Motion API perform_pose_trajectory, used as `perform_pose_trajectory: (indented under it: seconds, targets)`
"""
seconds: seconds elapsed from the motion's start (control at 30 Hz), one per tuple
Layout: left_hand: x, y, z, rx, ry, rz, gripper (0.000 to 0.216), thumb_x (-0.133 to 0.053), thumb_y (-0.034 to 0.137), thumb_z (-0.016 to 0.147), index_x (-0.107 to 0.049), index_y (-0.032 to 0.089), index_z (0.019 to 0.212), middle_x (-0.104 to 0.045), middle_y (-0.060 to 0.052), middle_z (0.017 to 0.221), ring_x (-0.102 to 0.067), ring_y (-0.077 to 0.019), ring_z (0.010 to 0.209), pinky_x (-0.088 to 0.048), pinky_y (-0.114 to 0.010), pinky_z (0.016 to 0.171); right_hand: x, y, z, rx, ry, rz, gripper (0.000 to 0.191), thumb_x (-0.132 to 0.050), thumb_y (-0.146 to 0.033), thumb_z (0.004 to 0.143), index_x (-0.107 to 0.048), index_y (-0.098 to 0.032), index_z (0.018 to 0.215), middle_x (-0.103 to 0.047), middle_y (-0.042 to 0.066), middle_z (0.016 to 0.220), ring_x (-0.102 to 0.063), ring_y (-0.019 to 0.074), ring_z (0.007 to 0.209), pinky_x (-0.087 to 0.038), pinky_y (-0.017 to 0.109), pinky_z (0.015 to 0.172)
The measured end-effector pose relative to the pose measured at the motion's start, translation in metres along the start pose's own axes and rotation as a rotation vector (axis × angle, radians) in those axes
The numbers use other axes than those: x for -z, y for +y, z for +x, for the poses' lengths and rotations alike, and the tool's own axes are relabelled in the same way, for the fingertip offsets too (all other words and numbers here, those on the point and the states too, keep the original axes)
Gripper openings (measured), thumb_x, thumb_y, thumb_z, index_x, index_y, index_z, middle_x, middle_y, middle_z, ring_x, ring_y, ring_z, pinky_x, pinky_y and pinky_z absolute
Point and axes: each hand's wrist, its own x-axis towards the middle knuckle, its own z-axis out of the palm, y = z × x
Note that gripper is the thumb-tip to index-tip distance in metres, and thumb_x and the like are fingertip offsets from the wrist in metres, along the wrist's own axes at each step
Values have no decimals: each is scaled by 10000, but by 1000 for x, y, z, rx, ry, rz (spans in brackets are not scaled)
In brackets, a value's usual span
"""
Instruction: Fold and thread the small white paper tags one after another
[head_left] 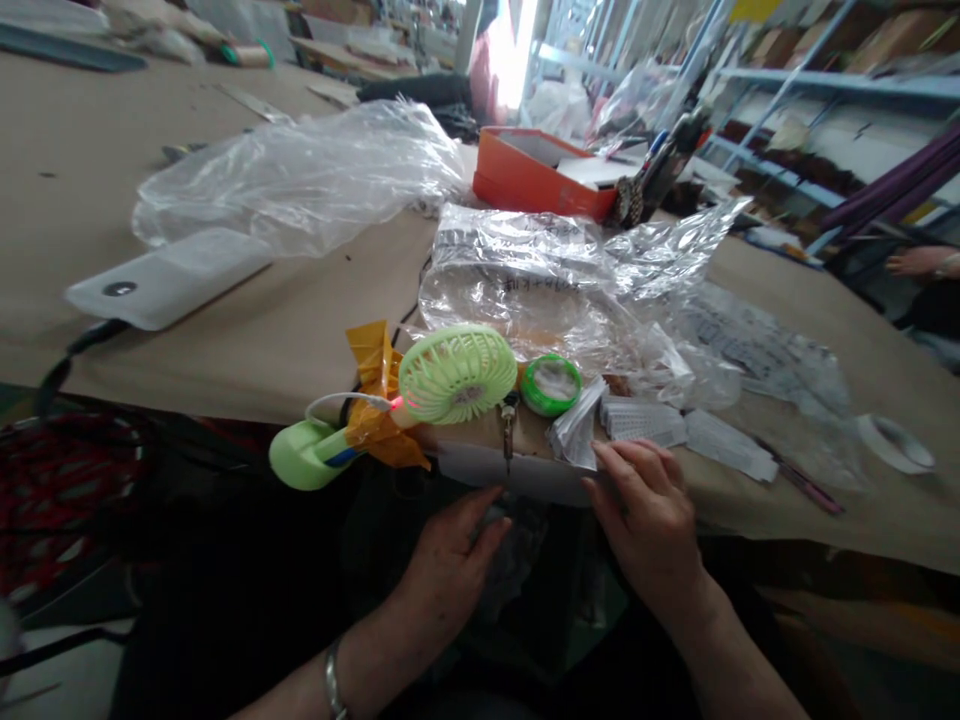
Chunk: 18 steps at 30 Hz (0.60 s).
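Note:
My left hand (450,560) hangs just below the table's front edge, fingers curled together around a crumpled clear plastic piece (517,555) in my lap. My right hand (649,520) rests at the table edge with its fingers bent, touching a small clear packet (577,425) and a white paper edge (517,475) under it. A light green handheld fan (454,375), taped with amber tape (375,400), lies on the edge beside a green tape roll (551,385). A key (508,430) hangs between them.
Crumpled clear plastic bags (300,175) cover the brown table (262,340). An orange box (540,170) stands at the back, a white power bank (169,275) with a black cable at left, a white tape ring (896,440) at right. Another person's hand (919,262) shows far right.

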Motion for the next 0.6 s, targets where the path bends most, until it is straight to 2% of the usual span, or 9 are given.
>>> perform_pose_trajectory:
  seconds: [0.13, 0.3, 0.4, 0.5, 0.57, 0.6]
  targets:
    - [-6, -2, -4, 17, -76, -1, 165, -584, 248, 777, -732, 225, 846, -746, -34, 866, -663, -213, 840, -480, -300, 799, -6, 14, 0, 36, -53, -110, 234, -569, -184, 856, -651, -214, 1073, -677, 68, 1072, -545, 260, 1061, -389, 443, 948]
    - [-13, 16, -3, 54, -162, -72, 148, -574, 232, 776, -706, 196, 720, -682, -8, 679, -605, -165, 685, -445, -253, 666, 0, 19, 3, 24, 67, 22, 186, -587, -146, 835, -669, -246, 969, -703, 34, 954, -578, 228, 977, -412, 420, 903]
    - [-22, 27, -1, 242, -248, -305, 133, -620, 271, 756, -686, 169, 703, -657, -12, 631, -580, -146, 626, -439, -245, 619, 11, 11, 2, 45, 115, 74, 212, -606, -114, 806, -653, -250, 962, -701, 31, 931, -584, 226, 971, -410, 428, 913]
    - [-34, 32, -1, 472, -321, -703, 250, -702, 389, 708, -675, 157, 798, -689, -43, 700, -619, -158, 641, -477, -278, 643, 14, -10, -6, 85, 68, 104, 170, -577, -111, 804, -641, -254, 871, -702, 10, 876, -603, 207, 944, -412, 410, 920]
    - [-40, 30, 2, 505, -312, -895, 296, -756, 405, 660, -666, 160, 799, -690, -40, 749, -626, -152, 656, -486, -273, 643, 4, -24, -14, 145, 83, 113, 105, -553, -173, 819, -626, -246, 804, -701, -8, 819, -618, 185, 877, -417, 379, 906]
    - [-43, 28, 4, 502, -289, -918, 304, -773, 396, 646, -670, 163, 812, -680, -31, 751, -620, -145, 661, -476, -246, 612, -4, -29, -17, 206, 139, 115, 95, -543, -218, 831, -618, -237, 777, -696, -19, 771, -620, 170, 833, -419, 358, 899]
